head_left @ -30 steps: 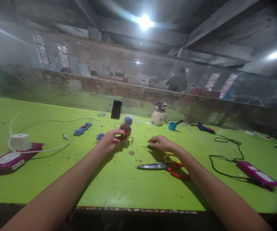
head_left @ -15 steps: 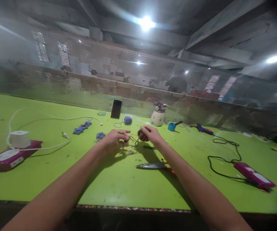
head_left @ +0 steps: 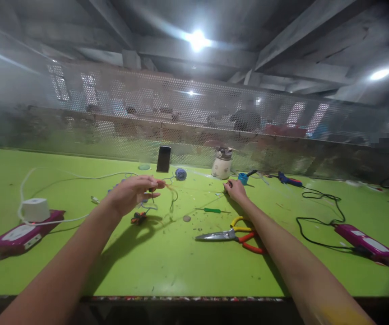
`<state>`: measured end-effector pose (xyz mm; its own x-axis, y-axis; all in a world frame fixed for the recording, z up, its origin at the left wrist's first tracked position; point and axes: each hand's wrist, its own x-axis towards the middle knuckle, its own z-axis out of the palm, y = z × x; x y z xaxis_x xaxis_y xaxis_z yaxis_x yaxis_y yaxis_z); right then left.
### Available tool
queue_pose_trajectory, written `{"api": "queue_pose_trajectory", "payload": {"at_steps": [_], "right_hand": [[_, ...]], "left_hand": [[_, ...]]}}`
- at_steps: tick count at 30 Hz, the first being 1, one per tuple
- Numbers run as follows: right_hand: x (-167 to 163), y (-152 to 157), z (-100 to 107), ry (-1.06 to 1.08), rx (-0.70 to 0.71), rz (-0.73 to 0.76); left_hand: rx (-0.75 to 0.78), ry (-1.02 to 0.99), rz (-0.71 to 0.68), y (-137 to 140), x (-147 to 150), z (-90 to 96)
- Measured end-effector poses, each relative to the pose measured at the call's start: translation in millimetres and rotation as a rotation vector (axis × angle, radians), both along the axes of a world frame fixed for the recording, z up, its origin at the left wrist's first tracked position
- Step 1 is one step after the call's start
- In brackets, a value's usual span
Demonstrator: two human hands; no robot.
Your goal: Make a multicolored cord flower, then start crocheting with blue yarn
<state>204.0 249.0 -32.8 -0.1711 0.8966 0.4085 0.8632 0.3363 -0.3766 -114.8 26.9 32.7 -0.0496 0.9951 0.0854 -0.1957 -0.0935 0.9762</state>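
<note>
My left hand (head_left: 133, 193) is raised over the table, its fingers closed on thin multicoloured yarn (head_left: 174, 193) that dangles loosely to its right. A small dark-and-orange knotted piece (head_left: 138, 218) shows just below this hand; a strand seems to link them. Farther right, my right hand (head_left: 238, 191) rests at the table with its fingers curled over a dark ball of yarn (head_left: 227, 185), mostly covered by them. A strand stretches between the hands. Scissors (head_left: 218, 235) with yellow and red handles lie by my right forearm, and a green-handled crochet hook-like tool (head_left: 212, 211) lies between the hands.
A purple yarn ball (head_left: 180, 174), a phone (head_left: 164, 159), a pale jar (head_left: 221, 166) and a blue tape-like roll (head_left: 243, 178) stand at the back. Purple power strips (head_left: 25, 232) with cables lie at both sides. A perforated screen (head_left: 194, 122) borders the table's far edge.
My hands have moved apart: the left one leftwards, the right one rightwards with the dark yarn ball. The strand between them is stretched out, and the green-handled tool is now uncovered.
</note>
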Motion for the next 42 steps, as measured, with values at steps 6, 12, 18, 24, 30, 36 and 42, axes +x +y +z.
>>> {"api": "queue_pose_trajectory", "payload": {"at_steps": [6, 12, 18, 24, 30, 36, 42], "right_hand": [[-41, -54, 29, 0.151, -0.046, 0.219], [-75, -140, 52, 0.161, -0.609, 1.032], [-38, -131, 63, 0.266, -0.565, 0.970], [-16, -81, 54, 0.212, 0.055, 0.350], [33, -37, 40, 0.274, 0.271, -0.166], [1, -63, 39, 0.207, 0.232, -0.095], [-69, -152, 49, 0.421, -0.317, 0.814]], "left_hand": [[0.010, 0.330, -0.137, -8, 11, -7.8], [0.105, 0.491, -0.316, -3, 39, 0.4], [0.055, 0.552, -0.351, 7, 39, -2.2], [-0.029, 0.489, -0.384, 17, 35, -22.4], [-0.065, 0.363, -0.422, 14, 29, -27.9], [-0.058, 0.347, -0.431, 11, 33, -30.5], [-0.022, 0.471, -0.367, 10, 40, -30.9]]}}
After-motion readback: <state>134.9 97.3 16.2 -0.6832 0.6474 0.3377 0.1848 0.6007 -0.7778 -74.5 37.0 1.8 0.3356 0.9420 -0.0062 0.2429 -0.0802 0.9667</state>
